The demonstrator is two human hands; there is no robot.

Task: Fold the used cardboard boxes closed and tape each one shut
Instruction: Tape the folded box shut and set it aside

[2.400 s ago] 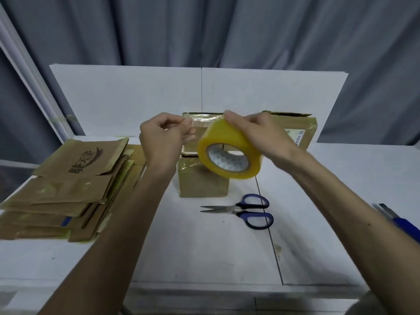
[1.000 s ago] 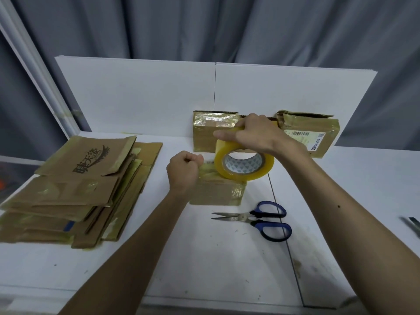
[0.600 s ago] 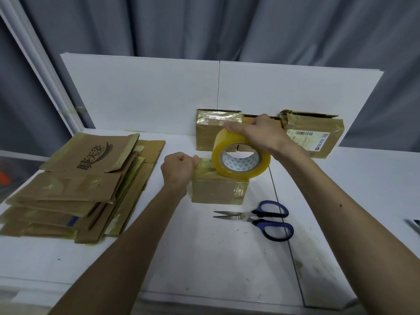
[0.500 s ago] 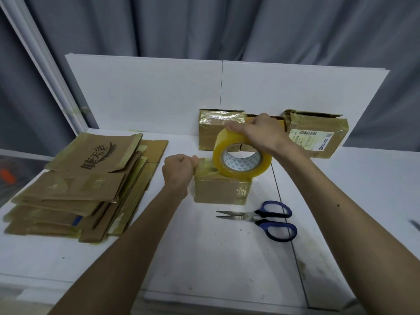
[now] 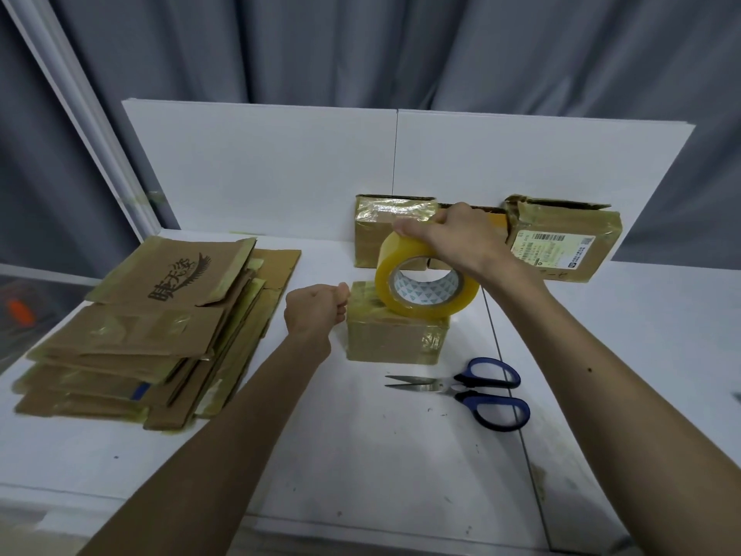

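Observation:
A small closed cardboard box [image 5: 395, 341] wrapped in old tape sits mid-table. My right hand [image 5: 453, 238] grips the top of a yellow tape roll [image 5: 425, 286], which stands on edge on the box's top. My left hand [image 5: 316, 311] is curled at the box's left top edge, pinching the free tape end between thumb and fingers. The tape strip itself is barely visible between the hand and the roll.
A stack of flattened cardboard boxes [image 5: 156, 335] lies at the left. Blue-handled scissors [image 5: 477, 391] lie right of the box. Taped boxes, one [image 5: 391, 230] behind the roll and a labelled one [image 5: 561, 242], stand against the white backboard [image 5: 280, 170].
Both hands came down from mid-air to the small box. The roll now rests on the box top, and my left hand holds the tape end at the box's left edge.

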